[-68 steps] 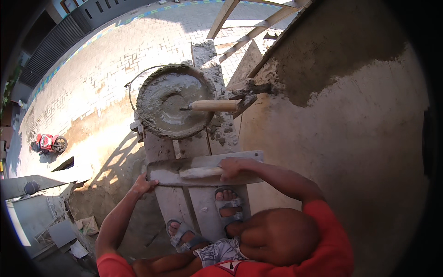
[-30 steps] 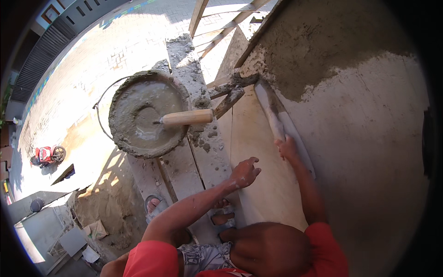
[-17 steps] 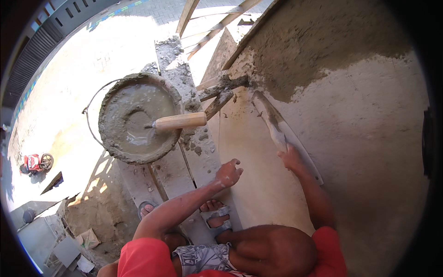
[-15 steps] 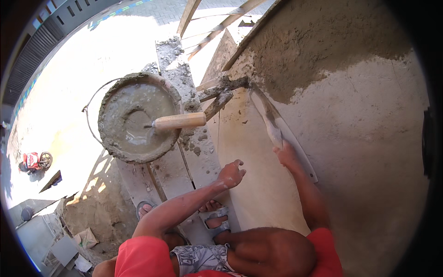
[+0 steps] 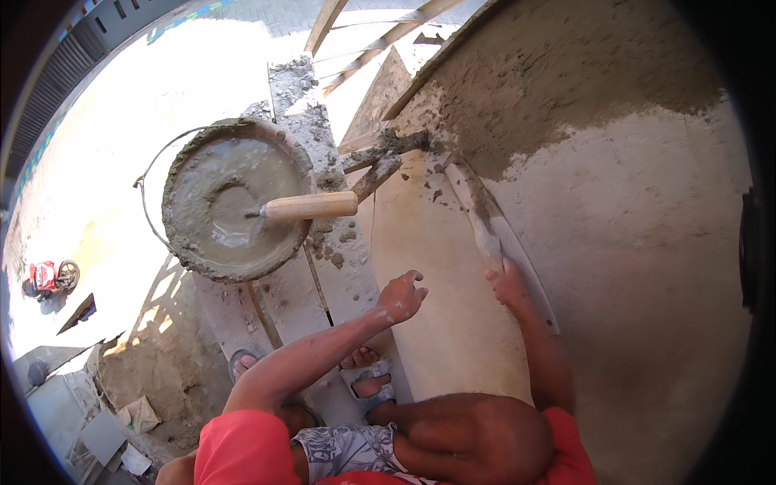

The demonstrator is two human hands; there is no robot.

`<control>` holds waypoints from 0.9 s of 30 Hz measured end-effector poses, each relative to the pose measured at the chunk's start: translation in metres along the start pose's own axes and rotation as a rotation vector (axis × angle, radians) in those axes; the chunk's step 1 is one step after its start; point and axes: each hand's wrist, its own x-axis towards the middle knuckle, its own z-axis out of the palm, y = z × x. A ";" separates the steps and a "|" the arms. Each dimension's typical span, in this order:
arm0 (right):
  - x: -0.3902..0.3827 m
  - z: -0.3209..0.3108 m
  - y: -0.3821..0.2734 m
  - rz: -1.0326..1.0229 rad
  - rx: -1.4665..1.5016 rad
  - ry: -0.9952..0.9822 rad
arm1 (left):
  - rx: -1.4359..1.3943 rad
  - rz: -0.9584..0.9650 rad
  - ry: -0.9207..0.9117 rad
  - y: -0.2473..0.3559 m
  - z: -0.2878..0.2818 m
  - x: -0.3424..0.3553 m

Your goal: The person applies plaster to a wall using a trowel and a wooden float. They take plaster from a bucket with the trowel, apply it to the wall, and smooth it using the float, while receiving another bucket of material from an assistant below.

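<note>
My right hand (image 5: 509,283) is closed around the grip of a long plastering float (image 5: 485,234). The float's thin pale edge lies along the wall (image 5: 614,234), below a patch of wet grey mortar (image 5: 566,73). My left hand (image 5: 402,297) hangs over the planks with its fingers loosely bent and apart, holding nothing. Ahead and to its left stands a bucket (image 5: 174,202) of wet mortar, its rim crusted. A trowel with a wooden handle (image 5: 311,206) rests in it; its blade is hidden in the mix.
My sandalled feet are on a scaffold of planks (image 5: 295,323) spattered with mortar. Mortar-coated wooden pieces (image 5: 378,162) jut out between the bucket and the wall. Wooden braces (image 5: 376,50) rise at the far end. Far below on the left, a red motorbike (image 5: 50,277) stands on the ground.
My right hand and the float have slid slightly down the wall, nearer to me. My left hand keeps nearly the same pose. The whole view has shifted a little.
</note>
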 end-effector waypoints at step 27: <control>0.021 -0.029 -0.087 0.043 0.323 0.006 | 0.018 0.070 -0.048 0.016 0.030 0.021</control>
